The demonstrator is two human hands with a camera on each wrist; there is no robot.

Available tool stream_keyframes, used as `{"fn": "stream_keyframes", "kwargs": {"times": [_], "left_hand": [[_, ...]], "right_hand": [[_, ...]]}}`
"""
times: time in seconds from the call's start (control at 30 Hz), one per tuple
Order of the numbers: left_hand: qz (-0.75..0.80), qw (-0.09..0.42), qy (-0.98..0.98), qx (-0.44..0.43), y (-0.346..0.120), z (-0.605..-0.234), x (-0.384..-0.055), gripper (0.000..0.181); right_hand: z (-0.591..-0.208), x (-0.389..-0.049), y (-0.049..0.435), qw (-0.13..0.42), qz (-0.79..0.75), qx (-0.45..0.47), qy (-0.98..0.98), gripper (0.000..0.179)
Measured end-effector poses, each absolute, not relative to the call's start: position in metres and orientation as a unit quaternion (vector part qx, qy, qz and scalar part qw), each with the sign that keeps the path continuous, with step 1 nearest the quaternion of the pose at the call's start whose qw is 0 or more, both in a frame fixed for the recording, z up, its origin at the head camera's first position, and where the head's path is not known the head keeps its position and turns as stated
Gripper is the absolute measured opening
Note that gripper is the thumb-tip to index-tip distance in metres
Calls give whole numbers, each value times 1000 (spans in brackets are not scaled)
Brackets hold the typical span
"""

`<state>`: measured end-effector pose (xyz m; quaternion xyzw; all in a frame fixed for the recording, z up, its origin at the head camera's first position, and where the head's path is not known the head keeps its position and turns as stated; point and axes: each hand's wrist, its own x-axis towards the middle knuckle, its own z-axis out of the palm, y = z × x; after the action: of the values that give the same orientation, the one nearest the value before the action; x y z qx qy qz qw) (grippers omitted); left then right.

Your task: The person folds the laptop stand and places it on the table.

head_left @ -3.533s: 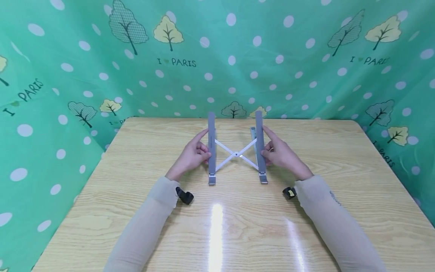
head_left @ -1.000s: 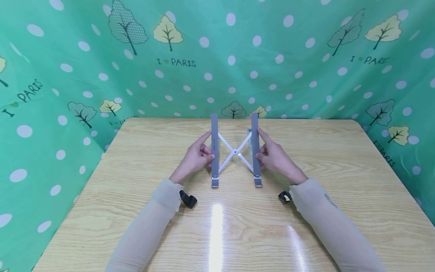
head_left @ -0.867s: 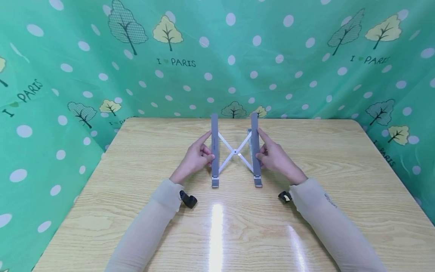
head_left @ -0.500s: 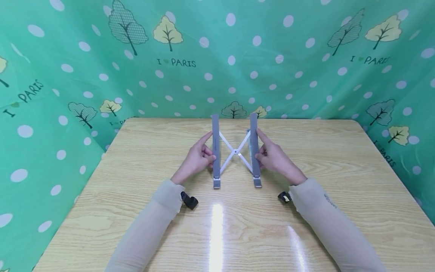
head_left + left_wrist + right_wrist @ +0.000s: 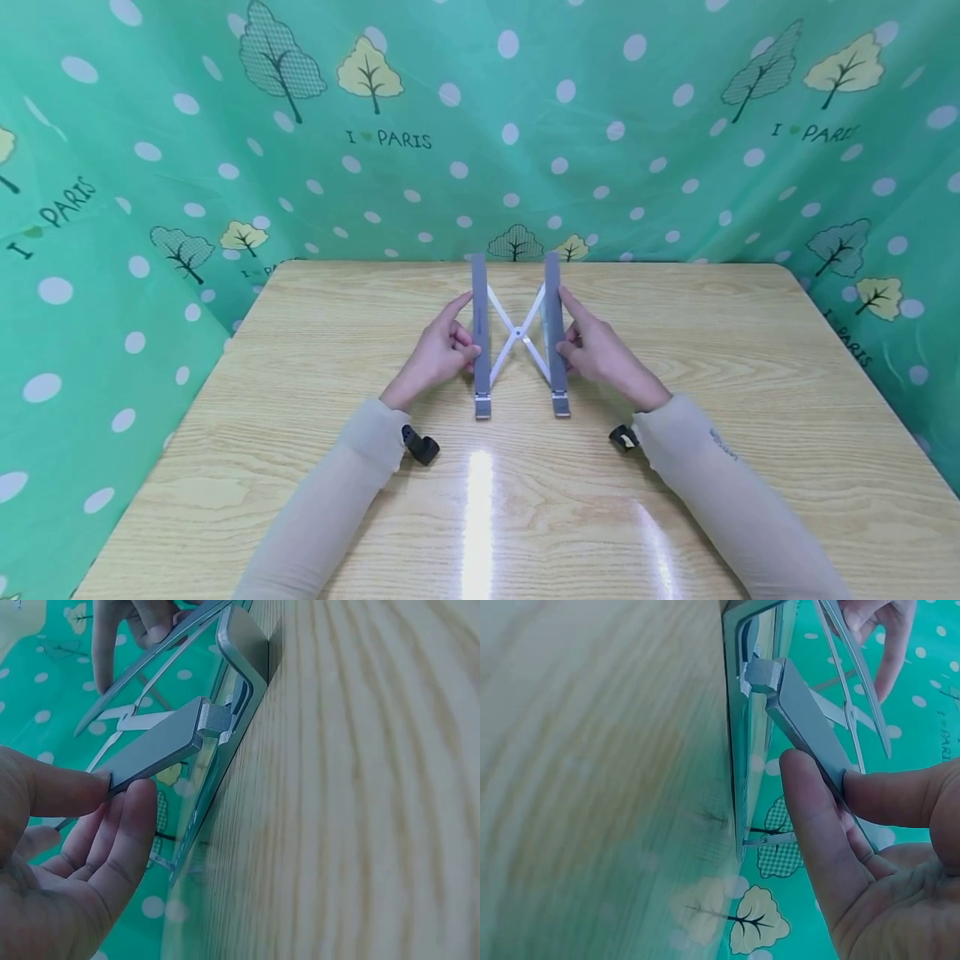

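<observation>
Gripping a grey metal folding stand (image 5: pixel 517 333) from both sides, I have it on the pale wood-grain table (image 5: pixel 555 517), just above the middle of the head frame. Its long axis runs up and down that frame: the slim, flat left bar (image 5: pixel 481 325) and the matching right bar (image 5: pixel 555 321) stand nearly parallel, their far ends pointing to the top of the frame and their short hinged lips (image 5: pixel 483 408) pointing to the bottom. The right bar's top leans slightly leftward. Between them, thin silver links cross in a narrow X, taller than it is wide, pinned at the centre. In the left wrist view the upper bar slopes away from the base rail at its hinge, so the far end is raised off the tabletop. My left hand (image 5: pixel 437 350) pinches the left bar between thumb and fingers, index finger reaching up along the outer edge; my right hand (image 5: pixel 603 348) holds the right bar the same way, mirrored. Beige long sleeves (image 5: pixel 330 500) enter from the lower left and lower right, with small black wrist cameras (image 5: pixel 422 447) beside the cuffs. Filling the top and both sides is a green cloth printed with white dots and trees (image 5: pixel 517 167).
</observation>
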<state>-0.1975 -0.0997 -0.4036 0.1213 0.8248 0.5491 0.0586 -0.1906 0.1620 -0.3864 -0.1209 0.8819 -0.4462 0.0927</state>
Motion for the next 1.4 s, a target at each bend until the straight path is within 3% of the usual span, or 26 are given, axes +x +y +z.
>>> {"fn": "stream_keyframes", "kwargs": {"times": [1.4], "left_hand": [[542,55,823,159,-68,-405,-175,92]], "right_hand": [[-388,-173,130,111,-432,-160,881,91]]}}
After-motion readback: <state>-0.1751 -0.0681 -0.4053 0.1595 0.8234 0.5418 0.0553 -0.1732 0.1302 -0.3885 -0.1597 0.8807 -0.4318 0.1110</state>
